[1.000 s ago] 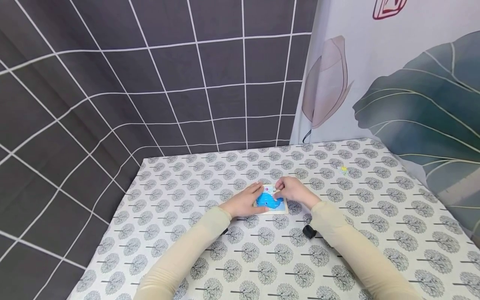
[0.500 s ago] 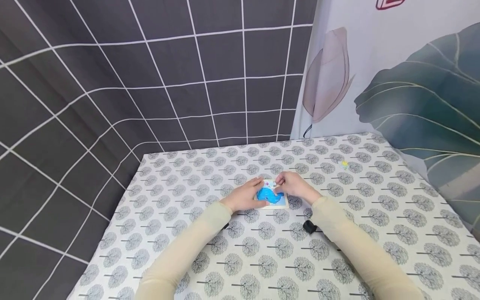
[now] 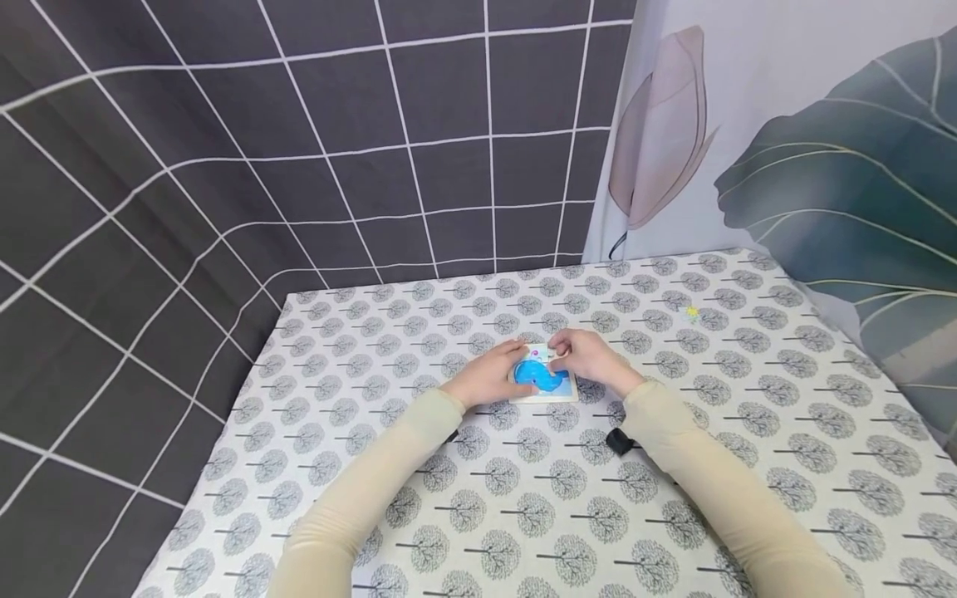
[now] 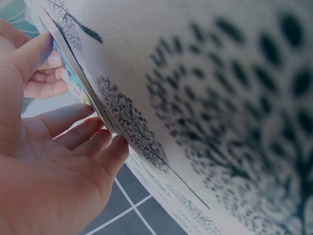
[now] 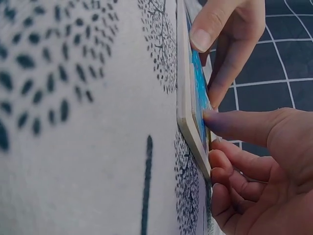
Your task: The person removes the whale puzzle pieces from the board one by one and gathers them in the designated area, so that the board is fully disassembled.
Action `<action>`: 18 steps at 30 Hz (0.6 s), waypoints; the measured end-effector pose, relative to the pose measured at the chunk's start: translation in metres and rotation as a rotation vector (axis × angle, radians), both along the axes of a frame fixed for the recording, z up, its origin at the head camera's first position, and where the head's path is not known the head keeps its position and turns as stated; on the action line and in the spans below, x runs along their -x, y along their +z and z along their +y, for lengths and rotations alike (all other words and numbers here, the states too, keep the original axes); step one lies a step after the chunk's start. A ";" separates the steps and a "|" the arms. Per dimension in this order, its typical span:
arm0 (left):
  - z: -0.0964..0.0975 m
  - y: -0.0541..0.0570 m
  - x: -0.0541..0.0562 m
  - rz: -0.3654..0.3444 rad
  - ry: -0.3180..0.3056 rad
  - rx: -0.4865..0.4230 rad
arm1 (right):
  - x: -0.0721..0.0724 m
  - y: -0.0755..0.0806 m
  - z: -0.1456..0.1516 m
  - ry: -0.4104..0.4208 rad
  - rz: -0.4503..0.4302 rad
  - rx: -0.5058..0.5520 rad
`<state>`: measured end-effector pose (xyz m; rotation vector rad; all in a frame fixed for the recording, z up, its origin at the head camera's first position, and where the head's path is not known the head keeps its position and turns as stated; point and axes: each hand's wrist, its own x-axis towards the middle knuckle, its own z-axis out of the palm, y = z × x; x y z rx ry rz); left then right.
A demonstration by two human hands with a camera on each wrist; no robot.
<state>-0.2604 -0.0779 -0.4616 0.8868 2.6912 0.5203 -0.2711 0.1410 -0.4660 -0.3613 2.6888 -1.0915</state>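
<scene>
A small wooden puzzle board point(image 3: 571, 392) with a blue whale picture point(image 3: 529, 374) lies flat on the table. My left hand point(image 3: 489, 376) holds the board at its left side; in the left wrist view the fingertips point(image 4: 115, 142) meet its edge, while the thumb lies over its face. My right hand point(image 3: 586, 360) is at the board's upper right, its fingers curled. In the right wrist view the right thumb touches a blue puzzle piece point(image 5: 199, 93), which stands slightly proud of the board, and the index finger bends close below. What lies between these two digits is mostly hidden.
A small yellow item point(image 3: 691, 313), too small to identify, lies at the table's far right. The tree-print tablecloth point(image 3: 493, 507) covers the table. A dark gridded curtain point(image 3: 449, 100) hangs behind and left, a floral one point(image 3: 822, 191) at right.
The head view has tilted down, so everything appears higher in it. Both hands stay at the board, with hardly any visible movement of the fingers.
</scene>
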 end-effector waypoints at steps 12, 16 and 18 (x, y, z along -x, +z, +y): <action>-0.002 0.003 0.000 0.008 0.008 0.005 | 0.001 0.001 -0.006 0.020 0.000 -0.025; -0.003 0.002 -0.001 -0.006 -0.001 -0.002 | 0.000 0.001 -0.006 0.026 0.019 -0.029; -0.003 0.002 -0.001 -0.011 0.000 -0.006 | 0.000 0.002 -0.005 0.031 0.038 -0.023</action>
